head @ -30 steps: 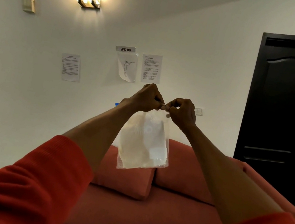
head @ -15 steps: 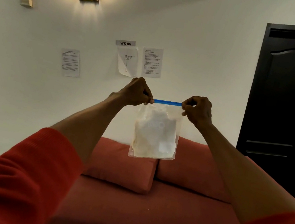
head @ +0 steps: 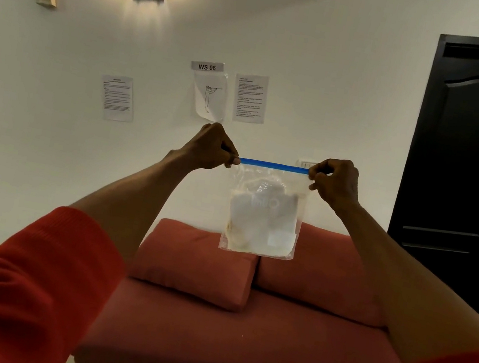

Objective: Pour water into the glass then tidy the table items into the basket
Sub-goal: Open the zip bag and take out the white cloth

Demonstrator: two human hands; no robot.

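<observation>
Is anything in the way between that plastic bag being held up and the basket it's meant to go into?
That cannot be judged: no basket or table shows in this view. The left hand and right hand pinch the top corners of the zip bag, which hangs in open air above the red sofa.

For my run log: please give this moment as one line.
left hand: pinches zip bag corner | right hand: pinches other corner | bag: raised

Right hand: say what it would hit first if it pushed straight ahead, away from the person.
Judging loosely, the right hand, pinching the zip bag at its blue seal, would meet the white wall near the switch plate. Nothing visible lies between, though depth is unclear.
</observation>
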